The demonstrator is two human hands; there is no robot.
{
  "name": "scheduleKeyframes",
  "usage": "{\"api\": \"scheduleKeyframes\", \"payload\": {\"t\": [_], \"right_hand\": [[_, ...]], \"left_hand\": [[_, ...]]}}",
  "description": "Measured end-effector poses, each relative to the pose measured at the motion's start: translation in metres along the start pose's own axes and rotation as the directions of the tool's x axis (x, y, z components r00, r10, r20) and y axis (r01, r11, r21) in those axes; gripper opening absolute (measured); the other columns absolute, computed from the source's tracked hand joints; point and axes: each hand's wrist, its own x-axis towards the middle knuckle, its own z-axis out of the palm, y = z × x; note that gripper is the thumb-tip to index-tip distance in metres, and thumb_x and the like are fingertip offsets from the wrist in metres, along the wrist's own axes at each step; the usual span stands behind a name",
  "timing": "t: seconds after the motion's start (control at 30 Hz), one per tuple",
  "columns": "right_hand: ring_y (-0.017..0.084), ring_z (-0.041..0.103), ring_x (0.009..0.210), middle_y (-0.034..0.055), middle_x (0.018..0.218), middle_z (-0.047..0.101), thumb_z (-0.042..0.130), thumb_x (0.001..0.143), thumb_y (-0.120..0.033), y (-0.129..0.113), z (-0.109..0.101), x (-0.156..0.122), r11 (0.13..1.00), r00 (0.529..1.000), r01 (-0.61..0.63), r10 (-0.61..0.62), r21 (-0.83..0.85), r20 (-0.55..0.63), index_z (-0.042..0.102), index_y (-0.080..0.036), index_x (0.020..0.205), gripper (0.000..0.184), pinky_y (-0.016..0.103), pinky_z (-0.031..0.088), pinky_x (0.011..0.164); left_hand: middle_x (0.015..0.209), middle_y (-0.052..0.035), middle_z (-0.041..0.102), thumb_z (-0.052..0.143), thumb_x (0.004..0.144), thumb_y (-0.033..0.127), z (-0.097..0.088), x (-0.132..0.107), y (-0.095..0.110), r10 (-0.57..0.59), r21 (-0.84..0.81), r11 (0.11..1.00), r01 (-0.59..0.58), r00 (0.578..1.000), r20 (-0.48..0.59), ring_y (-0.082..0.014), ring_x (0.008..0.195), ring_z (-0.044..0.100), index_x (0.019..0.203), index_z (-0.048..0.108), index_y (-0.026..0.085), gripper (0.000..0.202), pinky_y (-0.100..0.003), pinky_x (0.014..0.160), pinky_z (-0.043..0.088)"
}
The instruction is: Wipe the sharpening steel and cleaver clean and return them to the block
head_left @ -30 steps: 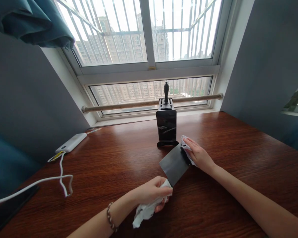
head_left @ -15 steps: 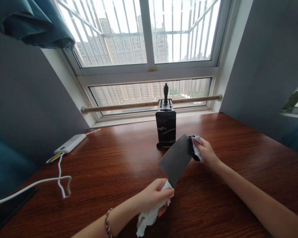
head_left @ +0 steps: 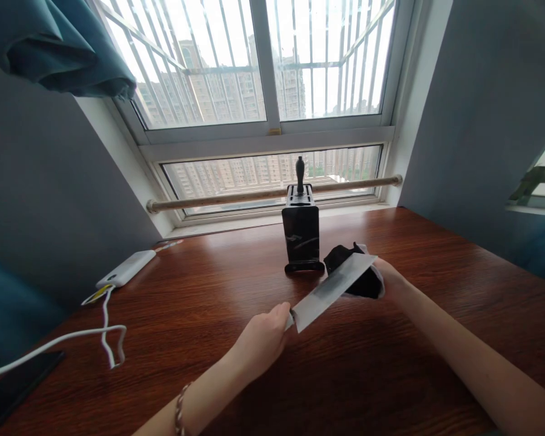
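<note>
Cleaver held slanting over the wooden table. At its eight o'clock, the left hand is closed around the handle end. At three o'clock, the right hand bears a black cloth with a white edge, behind the blade; its fingers are hidden, so how far they close cannot be told. At eleven o'clock stands the knife block, containing one tool, its dark handle upright above the slotted top.

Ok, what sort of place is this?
Probably a room in someone's home: a wood-grain table stands against a large window with bars outside, and a blue curtain hangs beside it.
</note>
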Motion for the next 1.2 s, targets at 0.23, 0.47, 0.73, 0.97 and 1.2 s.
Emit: {"api": "scheduleKeyframes", "payload": {"t": [0.23, 0.47, 0.73, 0.97, 1.2], "right_hand": [[0.022, 0.064, 0.067, 0.0102, 0.079, 0.068, 0.070, 0.069, -0.037, -0.020, -0.012, -0.015, 0.974, 0.969, -0.226, 0.222, 0.029, 0.108, 0.063, -0.012, 0.087, 0.031, 0.030, 0.052, 0.061], [0.018, 0.060, 0.058, 0.0065, 0.069, 0.065, 0.074, 0.061, -0.035, -0.005, -0.008, -0.010, 0.984, 0.981, -0.179, 0.179, -0.011, 0.074, 0.062, -0.010, 0.079, 0.033, 0.024, 0.045, 0.051], [0.012, 0.053, 0.054, 0.0026, 0.066, 0.061, 0.074, 0.063, -0.037, -0.009, -0.006, -0.010, 0.997, 0.995, -0.077, 0.078, -0.021, 0.061, 0.061, -0.011, 0.079, 0.034, 0.020, 0.038, 0.047], [0.016, 0.056, 0.057, 0.0047, 0.069, 0.062, 0.073, 0.063, -0.041, -0.011, -0.006, -0.013, 0.998, 0.997, -0.056, 0.057, -0.031, 0.044, 0.061, -0.012, 0.082, 0.037, 0.023, 0.042, 0.049], [0.016, 0.056, 0.058, 0.0057, 0.069, 0.062, 0.071, 0.065, -0.045, -0.011, -0.010, -0.010, 0.995, 0.999, -0.018, 0.022, -0.098, 0.033, 0.061, -0.012, 0.082, 0.039, 0.025, 0.043, 0.051]], "left_hand": [[0.085, -0.0062, 0.053, 0.029, 0.084, 0.008, 0.002, 0.008, -0.019, -0.017, 0.366, 0.930, 0.038, 0.998, -0.059, -0.0209, 0.067, 0.056, 0.093, 0.042, 0.019, 0.019, -0.028, 0.051, 0.033], [0.104, -0.0094, 0.052, 0.032, 0.083, 0.010, 0.006, 0.010, -0.016, -0.080, 0.409, 0.907, 0.096, 0.995, -0.056, -0.0203, 0.075, 0.058, 0.113, 0.041, 0.017, 0.032, -0.027, 0.056, 0.039], [0.097, -0.0065, 0.060, 0.055, 0.073, 0.049, -0.013, 0.007, -0.014, -0.182, -0.084, 0.979, 0.185, 0.982, 0.040, -0.0265, 0.084, 0.058, 0.108, 0.053, 0.019, 0.046, -0.032, 0.068, 0.040], [0.087, -0.0111, 0.064, 0.047, 0.066, 0.068, -0.030, 0.012, -0.031, 0.283, -0.799, 0.482, 0.359, 0.800, 0.530, -0.0179, 0.068, 0.053, 0.093, 0.065, 0.010, 0.067, -0.027, 0.061, 0.038], [0.062, -0.0108, 0.062, 0.057, 0.068, 0.055, -0.011, 0.003, -0.022, 0.433, -0.750, 0.091, 0.655, 0.652, 0.622, -0.0175, 0.050, 0.057, 0.086, 0.059, 0.007, 0.051, -0.026, 0.045, 0.041]]}}
